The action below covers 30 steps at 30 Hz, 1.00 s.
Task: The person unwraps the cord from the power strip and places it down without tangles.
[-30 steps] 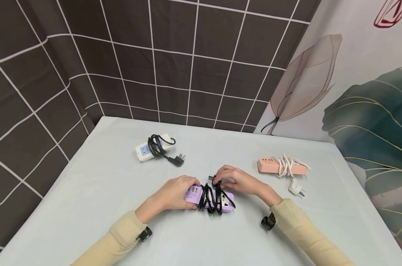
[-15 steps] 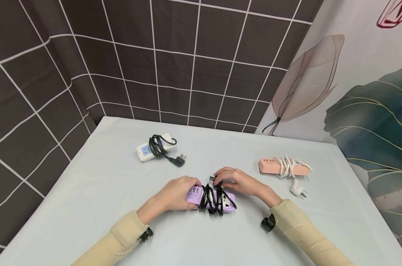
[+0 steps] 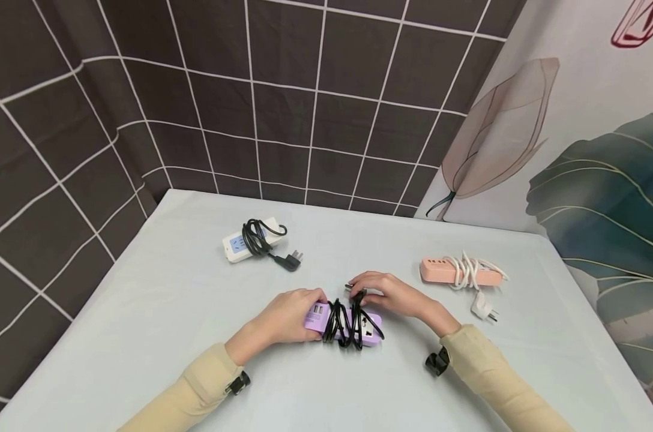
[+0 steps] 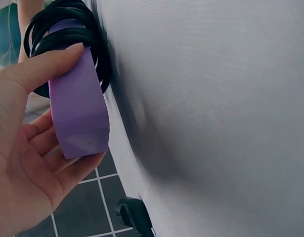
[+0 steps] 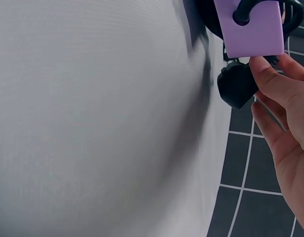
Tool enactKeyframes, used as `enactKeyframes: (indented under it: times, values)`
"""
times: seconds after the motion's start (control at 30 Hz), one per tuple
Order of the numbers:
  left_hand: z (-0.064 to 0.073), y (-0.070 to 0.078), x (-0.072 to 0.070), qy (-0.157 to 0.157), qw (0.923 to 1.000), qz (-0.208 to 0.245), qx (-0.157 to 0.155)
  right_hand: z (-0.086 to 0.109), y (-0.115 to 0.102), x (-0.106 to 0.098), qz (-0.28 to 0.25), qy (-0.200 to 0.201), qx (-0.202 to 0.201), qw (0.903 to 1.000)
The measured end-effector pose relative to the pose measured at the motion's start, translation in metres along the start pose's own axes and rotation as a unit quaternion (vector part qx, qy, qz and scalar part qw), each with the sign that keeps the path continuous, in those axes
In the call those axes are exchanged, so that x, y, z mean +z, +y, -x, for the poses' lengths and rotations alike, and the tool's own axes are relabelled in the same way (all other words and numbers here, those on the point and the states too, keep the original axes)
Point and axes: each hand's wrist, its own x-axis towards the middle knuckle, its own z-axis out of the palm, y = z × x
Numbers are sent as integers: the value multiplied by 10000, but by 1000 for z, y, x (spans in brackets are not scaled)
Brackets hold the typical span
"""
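A purple power strip (image 3: 317,318) with a black cord (image 3: 334,324) wound round it is at the middle of the table. My left hand (image 3: 291,315) grips its left end; in the left wrist view the thumb (image 4: 63,61) lies on one side and the fingers (image 4: 75,173) on the other. At the far side of the strip, my right hand (image 3: 388,294) pinches the cord's black plug (image 5: 236,85) between thumb and fingers. In the head view this hand hides part of the plug, and its prongs point left.
A white power strip (image 3: 236,247) with a coiled black cord and plug (image 3: 288,260) lies at the back left. To the right is a pink power strip (image 3: 437,270) wrapped in white cord, its white plug (image 3: 482,307) in front. Dark checked cloth (image 3: 283,114) hangs behind the table.
The black plug has turned and shifted slightly to the right in my right hand's fingers. My left hand keeps its grip on the purple strip, which has barely moved.
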Motion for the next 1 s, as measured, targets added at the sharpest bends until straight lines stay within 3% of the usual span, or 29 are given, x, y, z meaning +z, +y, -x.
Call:
enactKeyframes:
  times: [0.63,1.0]
  values:
    - [1,5,1,253,9996,84,32,3,2,-5,-132,351,-786,9962]
    - [4,7,2,374,9990,-189,-139,10,-6,-4,285,463,-440,9976]
